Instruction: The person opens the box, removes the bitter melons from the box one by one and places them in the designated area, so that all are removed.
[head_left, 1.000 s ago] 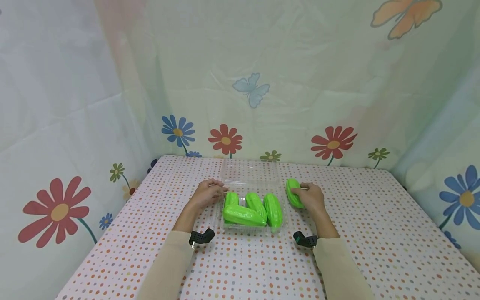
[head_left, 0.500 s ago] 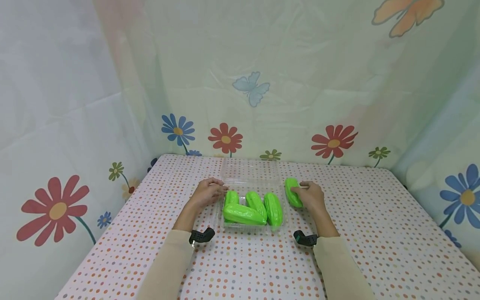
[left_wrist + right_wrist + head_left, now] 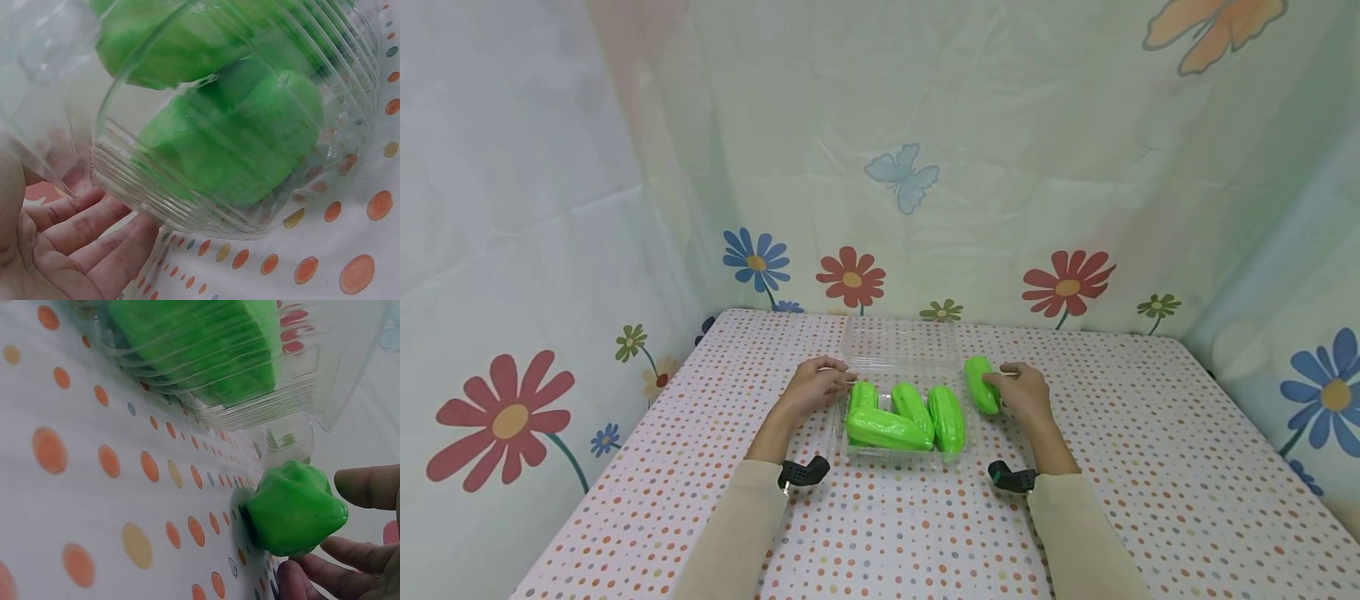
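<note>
In the head view a bright green, glossy, ridged gourd-like piece [image 3: 982, 385] lies on the table just right of a clear plastic clamshell box [image 3: 901, 455]. My right hand [image 3: 1022, 392] is at its right side, fingers spread and thumb apart from them; in the right wrist view the thumb [image 3: 369, 486] shows a small gap to the gourd-like piece, while the lower fingertips are right at its side. The left hand [image 3: 814, 387] rests at the box's left side, its relaxed fingers [image 3: 94, 234] touching the ribbed wall. Several similar green pieces [image 3: 891, 430] lie inside, one across the others.
The box's clear lid [image 3: 901, 340] is folded back on the far side. Both stand on a table with a dotted cloth [image 3: 917, 533]. A flower-printed curtain [image 3: 970, 217] closes off the back and sides. Each wrist wears a black camera [image 3: 803, 473].
The loose green gourd-like piece has shifted slightly left, toward the box, away from the right hand. Both hands and the pieces in the box stay in place.
</note>
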A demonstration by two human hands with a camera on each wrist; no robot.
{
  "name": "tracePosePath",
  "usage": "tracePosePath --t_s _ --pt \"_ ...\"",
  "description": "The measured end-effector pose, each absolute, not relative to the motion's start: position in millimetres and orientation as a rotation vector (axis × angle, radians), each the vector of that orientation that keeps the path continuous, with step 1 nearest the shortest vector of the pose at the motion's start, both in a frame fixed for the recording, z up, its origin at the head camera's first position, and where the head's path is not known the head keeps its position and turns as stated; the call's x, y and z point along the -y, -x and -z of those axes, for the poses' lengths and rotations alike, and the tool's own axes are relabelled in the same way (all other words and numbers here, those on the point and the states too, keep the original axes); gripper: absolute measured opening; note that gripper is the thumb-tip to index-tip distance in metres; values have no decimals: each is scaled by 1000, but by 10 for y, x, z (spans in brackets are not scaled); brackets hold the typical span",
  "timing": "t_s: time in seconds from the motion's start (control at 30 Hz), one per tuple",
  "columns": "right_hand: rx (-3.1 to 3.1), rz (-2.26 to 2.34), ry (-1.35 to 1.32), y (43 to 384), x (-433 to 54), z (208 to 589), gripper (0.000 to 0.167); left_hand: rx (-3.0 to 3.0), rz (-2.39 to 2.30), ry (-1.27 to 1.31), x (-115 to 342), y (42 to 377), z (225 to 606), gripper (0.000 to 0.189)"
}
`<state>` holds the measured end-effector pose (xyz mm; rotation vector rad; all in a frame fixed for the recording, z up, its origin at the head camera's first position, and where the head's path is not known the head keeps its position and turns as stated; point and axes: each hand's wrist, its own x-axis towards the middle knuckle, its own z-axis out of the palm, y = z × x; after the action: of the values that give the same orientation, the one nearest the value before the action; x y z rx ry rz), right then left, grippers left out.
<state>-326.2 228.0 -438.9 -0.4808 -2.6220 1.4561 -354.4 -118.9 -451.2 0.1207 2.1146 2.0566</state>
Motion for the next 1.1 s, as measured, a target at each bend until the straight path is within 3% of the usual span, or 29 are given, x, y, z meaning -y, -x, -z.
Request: tracePosePath --t_s 1.1 --pt "2492 -1428 461 3202 -2305 4178 57 -2133 -2039 -111 1194 3527 4500 33"
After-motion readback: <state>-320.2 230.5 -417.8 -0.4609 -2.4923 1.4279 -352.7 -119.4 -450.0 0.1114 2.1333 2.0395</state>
